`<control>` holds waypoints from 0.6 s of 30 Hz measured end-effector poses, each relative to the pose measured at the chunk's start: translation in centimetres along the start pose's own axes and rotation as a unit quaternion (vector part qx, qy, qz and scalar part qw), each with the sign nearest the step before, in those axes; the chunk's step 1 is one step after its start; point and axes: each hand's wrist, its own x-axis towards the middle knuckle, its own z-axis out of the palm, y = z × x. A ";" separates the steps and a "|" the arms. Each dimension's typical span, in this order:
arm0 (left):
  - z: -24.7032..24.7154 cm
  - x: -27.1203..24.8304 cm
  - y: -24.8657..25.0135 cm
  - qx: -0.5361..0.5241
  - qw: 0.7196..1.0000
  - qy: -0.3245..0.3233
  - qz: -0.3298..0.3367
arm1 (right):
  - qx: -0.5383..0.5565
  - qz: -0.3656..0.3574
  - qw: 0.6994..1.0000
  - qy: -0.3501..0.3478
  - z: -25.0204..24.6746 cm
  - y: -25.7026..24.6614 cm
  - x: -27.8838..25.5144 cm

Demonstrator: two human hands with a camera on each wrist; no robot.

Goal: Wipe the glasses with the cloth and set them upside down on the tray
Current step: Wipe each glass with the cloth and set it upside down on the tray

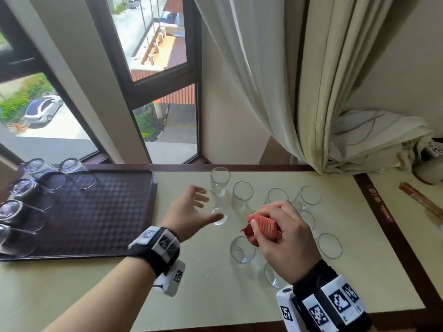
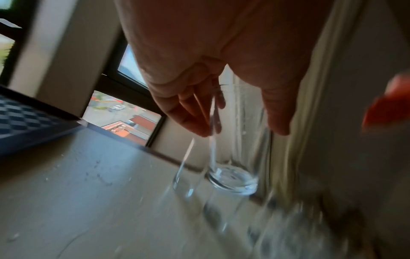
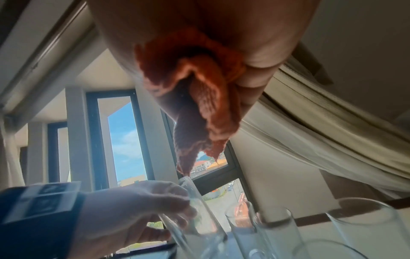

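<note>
1. The left hand [image 1: 189,207] is seen at frame centre of the head view, fingers spread and relaxed around an upright glass [image 1: 217,212]; nothing is gripped yet. Whether the fingertips touch the wall cannot be told, as the left wrist view is blurred.
2. The right hand [image 1: 285,228] is clenched on the bunched red cloth [image 1: 263,227], held right of centre above the cluster of unwiped glasses [image 1: 242,195].
3. The tray [image 1: 100,212] lies at left; wiped glasses [image 1: 72,165] stand inverted along its left and far edges.
4. Risk: the glasses are crowded, some nearly touching. A neighbour could be knocked over if the target is lifted at a slant.
5. Risk: droplets are noted on the table [image 1: 72,283], so the glass is judged possibly wet; a slip is likely under a loose grasp.
6. Risk: a dangling cloth corner could snag a rim below.
</note>
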 end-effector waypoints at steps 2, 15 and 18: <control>-3.1 -1.7 1.6 -0.102 0.995 0.018 0.006 | 0.015 -0.004 1.000 0.009 0.0 -1.2 1.6; -14.3 -7.1 10.6 -0.539 0.829 0.012 0.148 | 0.148 -0.276 0.949 0.033 2.1 -19.8 8.7; -17.0 -7.3 10.8 -0.551 0.817 0.041 0.166 | 0.138 -0.333 0.932 0.021 2.8 -19.7 7.8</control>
